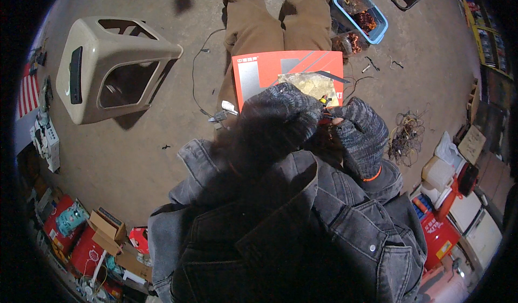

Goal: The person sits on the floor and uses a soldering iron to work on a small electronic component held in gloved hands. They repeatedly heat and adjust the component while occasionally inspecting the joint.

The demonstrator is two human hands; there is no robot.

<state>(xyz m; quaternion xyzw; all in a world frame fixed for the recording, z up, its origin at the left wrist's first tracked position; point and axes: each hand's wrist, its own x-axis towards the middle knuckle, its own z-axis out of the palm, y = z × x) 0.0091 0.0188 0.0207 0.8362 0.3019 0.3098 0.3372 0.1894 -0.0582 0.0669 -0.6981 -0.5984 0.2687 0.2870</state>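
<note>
Both hands wear grey knitted gloves and meet in front of my chest, over my lap. My left hand (291, 104) is closed, its fingers curled toward a small yellow and dark part (324, 100). My right hand (362, 127) is pinched close beside it, with a fingertip showing. Whatever sits between the fingers is mostly hidden. Just beyond them a flat yellowish, mottled plate (307, 82) lies on an orange-red and grey flat box (259, 73) across my thighs. Dark hair blurs part of the left forearm.
A beige plastic housing (89, 71) stands on the floor at left. A blue-rimmed bin (384, 25) with copper-coloured scrap is at far right, near a tangle of wires (408, 137). A thin cable (195, 82) runs beside my left leg. Cardboard boxes (105, 230) sit at lower left.
</note>
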